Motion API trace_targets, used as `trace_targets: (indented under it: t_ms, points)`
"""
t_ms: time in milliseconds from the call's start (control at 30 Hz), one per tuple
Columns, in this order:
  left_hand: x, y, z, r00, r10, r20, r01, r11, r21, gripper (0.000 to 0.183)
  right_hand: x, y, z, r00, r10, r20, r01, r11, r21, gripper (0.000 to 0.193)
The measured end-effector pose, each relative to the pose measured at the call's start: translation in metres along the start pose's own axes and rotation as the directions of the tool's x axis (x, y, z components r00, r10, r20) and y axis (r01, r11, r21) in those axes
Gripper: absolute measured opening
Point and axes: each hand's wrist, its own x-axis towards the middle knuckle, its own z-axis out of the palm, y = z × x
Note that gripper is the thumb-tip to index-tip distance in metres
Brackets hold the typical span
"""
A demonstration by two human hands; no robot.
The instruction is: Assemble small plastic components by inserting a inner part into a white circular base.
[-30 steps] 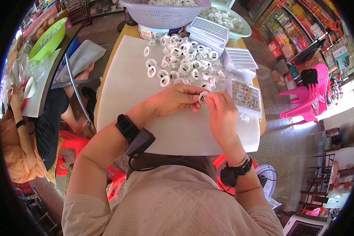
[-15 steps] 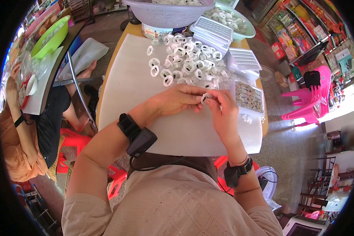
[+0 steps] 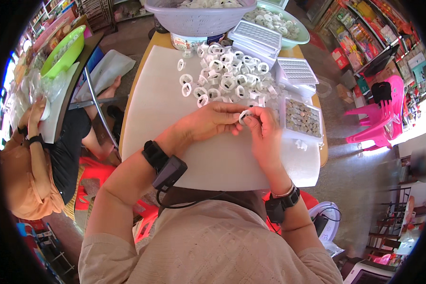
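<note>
The person's left hand point(image 3: 216, 120) grasps a small white ring piece point(image 3: 244, 116) at its left edge, pinched between thumb and fingers. The right hand point(image 3: 266, 137) has its thumb and curled forefinger closed on the same piece from the right, so the ring sits between the two sets of fingertips, above the white sheet point(image 3: 217, 165). Just beyond the fingers spreads a heap of similar rings point(image 3: 227, 71), lying at mixed angles. To the right of the right fingers, near them, a clear tray point(image 3: 283, 113) holds many small round discs point(image 3: 302, 117). Farther out past those fingers lie a ridged panel point(image 3: 297, 71) and a stack of pale boxes point(image 3: 255, 35). Beyond the heap, well apart from both hands, stands a lavender basket point(image 3: 199, 21). Far left of the left fingers, a co-worker's hands point(image 3: 37, 111) are at another table.
</note>
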Motion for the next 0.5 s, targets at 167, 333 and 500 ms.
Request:
trace_targets:
  t_ms: [167,333,500]
  points:
    - [-0.001,0.003,0.006,1.000,-0.005,0.007,0.005,0.999,0.038,0.039,0.000,0.004,-0.001,0.999,-0.006,-0.034,0.009,0.997,0.082,0.013]
    - [0.000,0.003,0.010,0.999,-0.023,-0.036,0.026,0.996,0.089,0.041,-0.003,0.013,-0.004,0.999,0.030,-0.038,-0.022,0.984,0.176,0.013]
    - [0.001,0.003,0.005,0.998,-0.032,-0.062,0.033,0.999,0.016,0.036,-0.004,0.008,-0.008,0.991,0.126,-0.040,-0.112,0.960,0.258,0.021]
